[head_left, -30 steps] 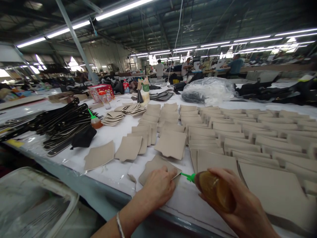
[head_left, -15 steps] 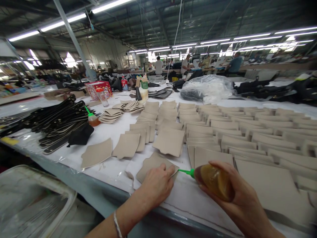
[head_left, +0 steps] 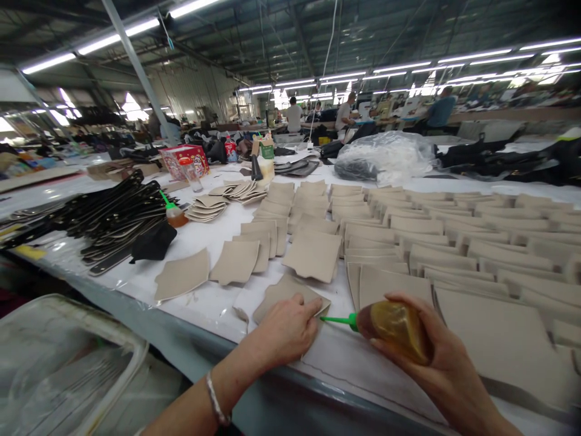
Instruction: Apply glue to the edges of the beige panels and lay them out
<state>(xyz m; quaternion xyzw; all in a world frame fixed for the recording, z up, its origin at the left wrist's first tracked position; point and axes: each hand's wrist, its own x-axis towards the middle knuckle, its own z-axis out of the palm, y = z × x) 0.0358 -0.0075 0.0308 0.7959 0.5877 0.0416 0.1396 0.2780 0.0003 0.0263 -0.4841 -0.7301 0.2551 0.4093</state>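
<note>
Rested left grip (head_left: 287,328) knuckles-up on a thin beige piece (head_left: 278,294) at six o'clock, could not tell if pinching; clasped an amber bottle (head_left: 394,330) in right grip (head_left: 438,348) near four, aiming green nozzle (head_left: 339,320) toward nine.

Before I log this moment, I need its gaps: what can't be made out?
All in the head view:
Part of the beige piece: covered by the left hand.
Right hand, some fingers: behind the amber bottle.
Pale bin: cut off by left and bottom edges.
Distant workers: too small for detail.
</note>
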